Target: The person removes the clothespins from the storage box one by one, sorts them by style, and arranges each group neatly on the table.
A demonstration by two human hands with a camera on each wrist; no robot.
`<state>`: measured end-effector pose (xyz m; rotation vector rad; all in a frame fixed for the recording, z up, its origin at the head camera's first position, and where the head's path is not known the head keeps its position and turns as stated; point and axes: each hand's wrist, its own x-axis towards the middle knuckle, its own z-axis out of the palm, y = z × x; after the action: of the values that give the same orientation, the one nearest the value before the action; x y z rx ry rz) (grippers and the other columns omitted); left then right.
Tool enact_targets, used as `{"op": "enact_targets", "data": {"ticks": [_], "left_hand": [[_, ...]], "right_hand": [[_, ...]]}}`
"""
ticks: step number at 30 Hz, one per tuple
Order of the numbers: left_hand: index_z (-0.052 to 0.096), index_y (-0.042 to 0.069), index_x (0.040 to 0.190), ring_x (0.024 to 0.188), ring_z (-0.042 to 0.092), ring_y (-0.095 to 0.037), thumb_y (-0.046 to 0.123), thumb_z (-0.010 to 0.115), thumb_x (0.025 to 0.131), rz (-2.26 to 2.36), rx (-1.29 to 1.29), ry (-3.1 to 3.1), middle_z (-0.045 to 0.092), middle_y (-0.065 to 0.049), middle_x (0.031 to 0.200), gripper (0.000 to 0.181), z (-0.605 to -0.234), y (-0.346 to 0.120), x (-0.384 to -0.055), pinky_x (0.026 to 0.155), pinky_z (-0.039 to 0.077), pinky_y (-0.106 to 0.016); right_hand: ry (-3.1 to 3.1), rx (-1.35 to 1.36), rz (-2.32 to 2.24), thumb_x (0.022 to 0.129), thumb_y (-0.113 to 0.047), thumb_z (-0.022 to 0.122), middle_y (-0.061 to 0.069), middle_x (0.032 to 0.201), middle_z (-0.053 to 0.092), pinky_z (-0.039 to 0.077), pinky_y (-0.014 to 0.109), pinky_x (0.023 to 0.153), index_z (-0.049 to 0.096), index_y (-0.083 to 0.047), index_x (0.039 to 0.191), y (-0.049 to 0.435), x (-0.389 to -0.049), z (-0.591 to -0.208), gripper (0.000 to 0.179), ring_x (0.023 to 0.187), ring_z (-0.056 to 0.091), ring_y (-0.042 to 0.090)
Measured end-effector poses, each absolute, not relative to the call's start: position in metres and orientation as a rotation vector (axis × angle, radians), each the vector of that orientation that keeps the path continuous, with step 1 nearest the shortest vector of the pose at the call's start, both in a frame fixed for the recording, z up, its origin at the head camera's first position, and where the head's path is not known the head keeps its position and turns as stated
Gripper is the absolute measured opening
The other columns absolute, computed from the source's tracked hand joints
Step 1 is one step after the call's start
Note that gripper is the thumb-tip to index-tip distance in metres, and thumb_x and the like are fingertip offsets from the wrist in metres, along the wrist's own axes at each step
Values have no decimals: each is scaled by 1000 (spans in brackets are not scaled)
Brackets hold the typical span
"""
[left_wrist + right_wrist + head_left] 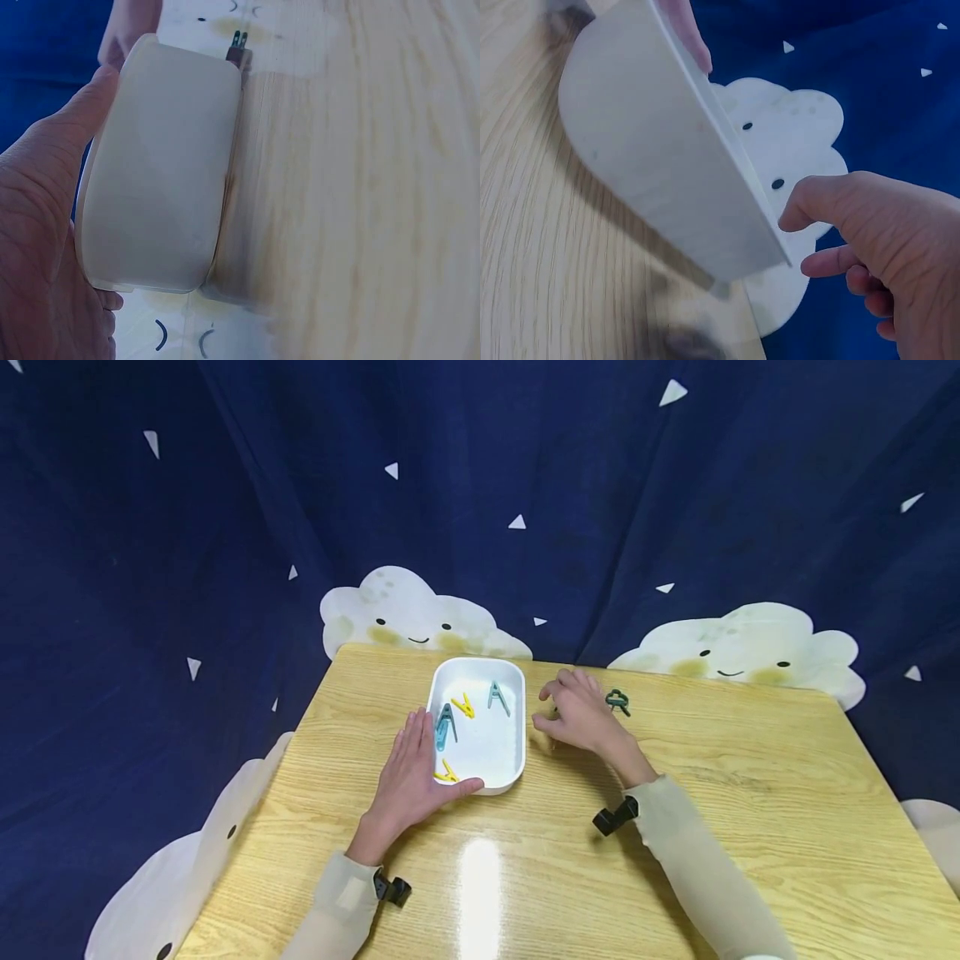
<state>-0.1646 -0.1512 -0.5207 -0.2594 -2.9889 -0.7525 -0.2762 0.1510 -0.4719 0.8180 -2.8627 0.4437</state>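
A white plastic bin (487, 750) stands on the table with several clothespins inside. Two are yellow, one near the middle (466, 706) and another yellow clothespin (449, 772) at the near left corner. Grey-teal clothespins (498, 697) lie toward the back right and along the left wall. My left hand (411, 777) rests against the bin's left side, fingers straight, thumb stretched over the near rim. Just right of the bin, my right hand (579, 712) hovers with loosely bent fingers; the right wrist view shows thumb and index finger apart, nothing between them. A dark green clip (617, 701) lies behind it.
The wooden table (720, 810) extends to the right and toward me. A dark blue curtain (480, 460) with white clouds and triangles hangs behind and beside it. Blurred dark shapes (690, 343) appear low in the right wrist view; I cannot tell what they are.
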Motion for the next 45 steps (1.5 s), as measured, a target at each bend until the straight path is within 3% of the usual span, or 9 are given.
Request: {"op": "enact_targets", "data": {"ticks": [8, 15, 22, 27, 38, 45], "left_hand": [[5, 4, 168, 162, 1, -28, 99, 53, 72, -752, -256, -2994, 4, -14, 176, 143, -520, -151, -165, 131, 9, -46], [7, 3, 167, 162, 3, -30, 97, 54, 73, -745, -261, -2981, 8, -16, 175, 142, -520, -151, -164, 131, 11, -47], [5, 4, 167, 162, 1, -28, 98, 53, 72, -743, -268, -2989, 5, -16, 175, 142, -522, -150, -163, 131, 9, -46], [6, 2, 167, 162, 3, -30, 98, 53, 73, -741, -280, -2972, 7, -18, 175, 142, -523, -151, -164, 131, 10, -47], [9, 0, 167, 162, 6, -33, 96, 56, 73, -734, -288, -2952, 10, -19, 174, 141, -523, -152, -165, 130, 14, -50], [10, 0, 166, 162, 6, -32, 94, 58, 74, -731, -294, -2950, 11, -20, 174, 141, -521, -152, -164, 130, 15, -50]], "right_hand": [[-2879, 832, 383, 88, -42, 75, 7, 97, 60, 35, 39, 78, 76, -6, 101, 116, -278, -473, 38, 91, 43, 28], [-2905, 840, 336, 91, -39, 71, 9, 102, 59, 37, 40, 82, 76, -2, 106, 92, -280, -486, 40, 95, 43, 29], [-2918, 780, 194, 90, -32, 71, 8, 90, 53, 37, 42, 82, 68, -7, 79, 75, -286, -499, 27, 92, 42, 29], [-2940, 642, 107, 89, -24, 71, 10, 91, 56, 39, 42, 81, 68, -6, 73, 64, -290, -506, 24, 93, 44, 31], [-2998, 494, -134, 94, -22, 74, 11, 95, 59, 39, 39, 82, 80, -5, 91, 49, -287, -505, 18, 94, 43, 29], [-3012, 497, -154, 94, -16, 68, 11, 96, 59, 41, 40, 86, 78, -8, 88, 49, -287, -504, 14, 96, 44, 29]]}}
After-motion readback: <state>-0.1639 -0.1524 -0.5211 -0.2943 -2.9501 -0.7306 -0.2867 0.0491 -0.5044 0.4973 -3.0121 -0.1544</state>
